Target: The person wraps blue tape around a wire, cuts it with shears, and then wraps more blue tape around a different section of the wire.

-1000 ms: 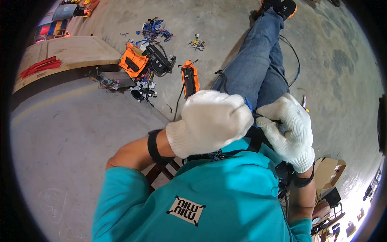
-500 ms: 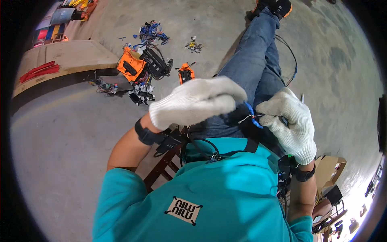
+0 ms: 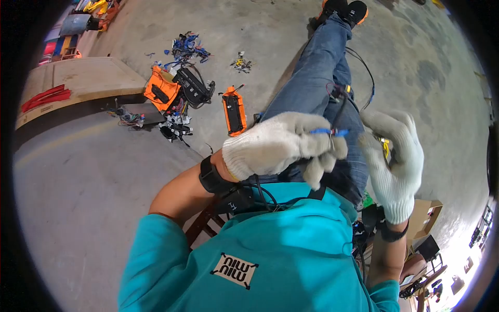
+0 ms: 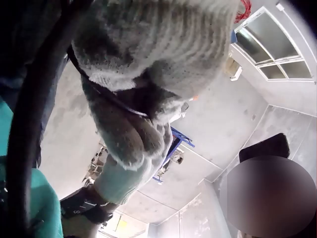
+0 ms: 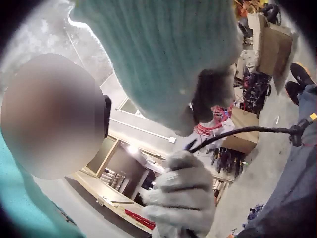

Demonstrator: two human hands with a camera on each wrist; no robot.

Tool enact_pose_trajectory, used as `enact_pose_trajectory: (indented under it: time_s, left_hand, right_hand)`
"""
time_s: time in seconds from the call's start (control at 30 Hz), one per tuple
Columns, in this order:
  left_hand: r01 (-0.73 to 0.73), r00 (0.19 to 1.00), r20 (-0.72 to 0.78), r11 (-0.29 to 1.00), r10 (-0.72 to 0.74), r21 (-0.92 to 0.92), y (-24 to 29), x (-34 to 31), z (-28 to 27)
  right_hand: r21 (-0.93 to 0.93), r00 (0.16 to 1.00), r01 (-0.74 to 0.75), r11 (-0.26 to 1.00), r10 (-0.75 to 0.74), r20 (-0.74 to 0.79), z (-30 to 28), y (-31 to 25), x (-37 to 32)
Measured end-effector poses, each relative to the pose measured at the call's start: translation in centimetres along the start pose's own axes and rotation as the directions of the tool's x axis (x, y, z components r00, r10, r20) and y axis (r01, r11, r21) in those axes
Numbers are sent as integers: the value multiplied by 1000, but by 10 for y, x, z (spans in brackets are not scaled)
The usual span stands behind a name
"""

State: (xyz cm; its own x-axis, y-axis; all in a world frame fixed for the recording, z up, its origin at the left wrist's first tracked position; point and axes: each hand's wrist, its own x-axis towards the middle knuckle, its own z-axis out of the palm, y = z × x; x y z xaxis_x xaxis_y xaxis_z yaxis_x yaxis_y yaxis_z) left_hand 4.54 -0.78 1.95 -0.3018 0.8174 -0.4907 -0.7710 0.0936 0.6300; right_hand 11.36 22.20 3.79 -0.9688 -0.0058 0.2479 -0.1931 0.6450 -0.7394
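My left hand (image 3: 280,143) pinches a short blue strip (image 3: 328,132) and the end of a dark cable (image 3: 340,113) above the lap. The right wrist view shows its fingers (image 5: 181,198) curled round the cable (image 5: 237,130), which runs to a connector with a yellow end (image 5: 311,118). My right hand (image 3: 396,164) is apart from the cable, fingers loosely bent with nothing visibly held. A small yellow object (image 3: 385,146) shows between its thumb and fingers; whether they touch it is unclear. In the left wrist view, the gloves (image 4: 158,49) hide the cable's tip.
Orange casings (image 3: 161,88) (image 3: 234,112), a black unit (image 3: 193,86) and blue wire scraps (image 3: 189,48) lie on the floor beyond the left hand. Red strips (image 3: 47,98) rest on a wooden board (image 3: 93,73) at the left. An open cardboard box (image 3: 425,221) stands at the right.
The blue strip and cable, earlier at my right hand's fingertips, are now in my left hand. My left hand has closed on them; my right hand has let go and moved right.
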Motion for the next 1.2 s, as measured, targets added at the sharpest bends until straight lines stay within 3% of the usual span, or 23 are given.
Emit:
enact_pose_trajectory:
  time_s: [0.03, 0.13, 0.17, 0.23, 0.33, 0.47, 0.6, 0.63, 0.7, 0.73, 0.8, 0.83, 0.9, 0.93, 1.0, 1.03, 1.1, 1.2]
  left_hand:
    - [-54, 993, -105, 996, 47, -68, -4, 3, 0]
    - [-146, 988, -59, 989, 145, -12, -13, 13, -4]
    - [-195, 980, -37, 980, 196, 45, -14, 17, -3]
    - [-168, 985, -48, 984, 165, -67, -18, 19, 1]
    - [-325, 937, -50, 916, 345, 235, -21, 22, -1]
    - [-469, 826, 31, 656, 562, 592, -24, 27, -6]
    - [-496, 689, 193, 260, 699, 828, -29, 34, -10]
    - [-500, 688, 195, 261, 699, 826, -32, 37, -10]
    - [-506, 815, 41, 675, 578, 538, -38, 44, -13]
    - [-457, 873, -5, 822, 487, 340, -41, 48, -14]
    - [-275, 962, -25, 956, 273, -107, -43, 53, -15]
    - [-279, 960, -28, 954, 277, -106, -41, 54, -16]
    - [-118, 992, 0, 912, 128, -394, -32, 55, -15]
    - [-122, 991, -1, 911, 132, -395, -27, 55, -10]
    - [-137, 976, 70, 839, 204, -527, -18, 53, 2]
    - [-140, 976, 70, 838, 207, -528, -21, 56, -1]
    - [-307, 904, 152, 853, 400, -421, -28, 63, -9]
    - [-359, 873, 147, 816, 465, -453, -24, 69, -8]
  right_hand:
    - [-2, 999, -34, 999, 34, 15, -6, -6, -4]
    - [-170, 992, 116, 979, -104, 77, 0, -23, -6]
    - [-223, 991, 125, 967, -111, 73, 5, -20, -8]
    - [-277, 996, 76, 958, -59, 66, 12, -20, -9]
    - [-360, 994, 95, 928, -72, 79, 14, -17, -9]
    - [-424, 997, 70, 903, -47, 64, 17, -10, -8]
    - [-473, 995, 62, 879, -18, 97, 19, -6, -6]
    - [-495, 993, 60, 867, -1, 118, 19, -5, -5]
    - [-478, 993, 65, 876, -10, 118, 21, -1, -5]
    - [-458, 993, 75, 886, -23, 117, 23, 2, -6]
    - [-449, 994, 83, 890, -39, 106, 26, 7, -7]
    - [-439, 994, 91, 894, -56, 93, 26, 9, -7]
    - [-417, 994, 101, 903, -72, 85, 24, 10, -6]
    - [-395, 994, 105, 913, -80, 78, 23, 11, -6]
    - [-375, 992, 125, 919, -103, 77, 19, 9, -5]
    - [-355, 990, 141, 924, -123, 73, 18, 8, -4]
    - [-338, 991, 130, 932, -129, 24, 19, 7, -4]
    - [-274, 993, 95, 957, -112, -46, 19, 3, -4]
